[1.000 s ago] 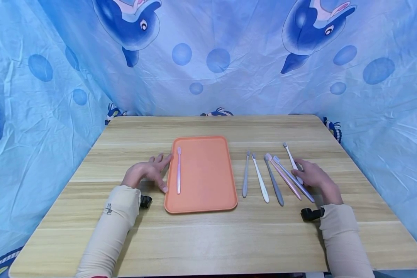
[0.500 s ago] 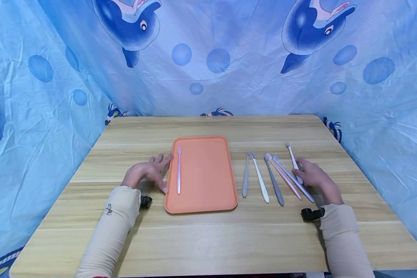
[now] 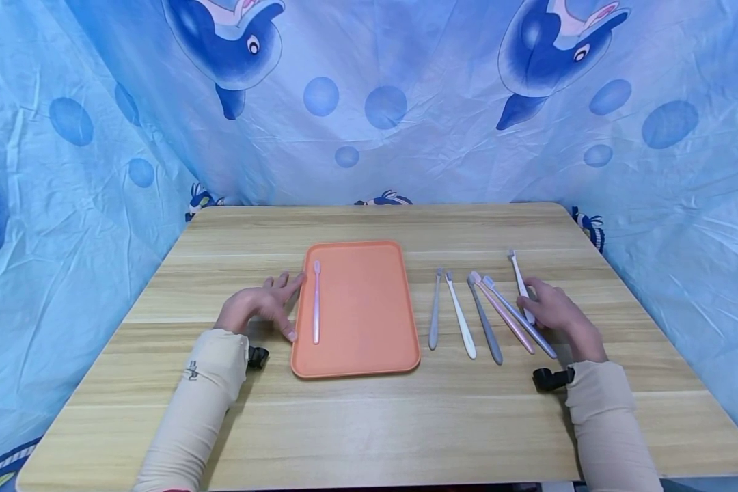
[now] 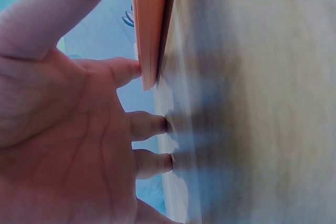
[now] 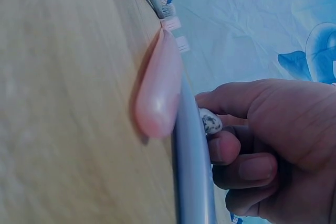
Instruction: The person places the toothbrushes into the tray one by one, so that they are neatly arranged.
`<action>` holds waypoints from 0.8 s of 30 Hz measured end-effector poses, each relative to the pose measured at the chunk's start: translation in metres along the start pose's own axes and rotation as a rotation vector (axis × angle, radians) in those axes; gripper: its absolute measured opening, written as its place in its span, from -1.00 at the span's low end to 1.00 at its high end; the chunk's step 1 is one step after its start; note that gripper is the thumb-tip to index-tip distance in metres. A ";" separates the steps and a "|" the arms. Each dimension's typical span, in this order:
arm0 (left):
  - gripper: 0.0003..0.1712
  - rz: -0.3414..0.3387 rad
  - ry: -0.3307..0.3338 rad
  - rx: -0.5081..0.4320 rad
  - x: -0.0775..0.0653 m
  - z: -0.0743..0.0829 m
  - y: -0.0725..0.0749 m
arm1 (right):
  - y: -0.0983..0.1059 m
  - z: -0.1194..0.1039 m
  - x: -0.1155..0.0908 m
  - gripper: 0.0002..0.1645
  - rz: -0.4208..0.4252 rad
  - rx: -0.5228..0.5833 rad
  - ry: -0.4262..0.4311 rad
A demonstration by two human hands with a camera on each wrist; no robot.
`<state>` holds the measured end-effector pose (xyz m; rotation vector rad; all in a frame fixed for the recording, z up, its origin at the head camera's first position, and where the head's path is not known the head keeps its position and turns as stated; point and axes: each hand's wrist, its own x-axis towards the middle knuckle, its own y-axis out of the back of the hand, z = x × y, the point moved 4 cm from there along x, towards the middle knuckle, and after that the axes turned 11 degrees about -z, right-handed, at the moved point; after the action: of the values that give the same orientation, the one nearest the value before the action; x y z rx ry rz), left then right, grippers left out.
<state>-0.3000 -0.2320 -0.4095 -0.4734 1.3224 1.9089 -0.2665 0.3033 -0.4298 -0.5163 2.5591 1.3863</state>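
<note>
My right hand [image 3: 556,313] pinches a white toothbrush [image 3: 519,279] near the end of its handle, bristle end pointing away from me. In the right wrist view its speckled handle end [image 5: 212,122] shows between thumb and curled fingers. Just left of that hand lie a bluish-purple toothbrush [image 3: 525,321] and a pink toothbrush [image 3: 509,320], close together. My left hand [image 3: 258,305] has its fingers spread at the left edge of an orange tray [image 3: 369,307]; index fingertip and thumb are right at the rim. A lilac toothbrush [image 3: 316,304] lies lengthwise on the tray's left side.
Between the tray and my right hand lie a grey toothbrush [image 3: 434,311], another white toothbrush [image 3: 461,318] and a dark grey toothbrush [image 3: 486,324], roughly side by side. All rest on a wooden table [image 3: 369,430]. A blue dolphin-print curtain [image 3: 369,157] hangs behind and beside it.
The bristle end of the white toothbrush has swung slightly right and away from me as my right hand holds it. My left hand and the tray have stayed still.
</note>
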 end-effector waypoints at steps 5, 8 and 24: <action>0.70 0.000 -0.003 0.002 0.000 0.000 0.000 | 0.001 0.000 0.000 -0.39 0.007 0.004 0.009; 0.70 0.000 -0.004 0.003 0.000 0.000 0.000 | 0.001 0.000 0.001 -0.39 0.011 0.007 0.016; 0.71 -0.003 -0.010 -0.007 0.001 -0.001 0.000 | 0.005 -0.006 0.000 -0.36 0.036 0.055 0.034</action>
<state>-0.3009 -0.2327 -0.4110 -0.4690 1.3081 1.9117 -0.2683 0.3006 -0.4227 -0.4916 2.6374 1.3258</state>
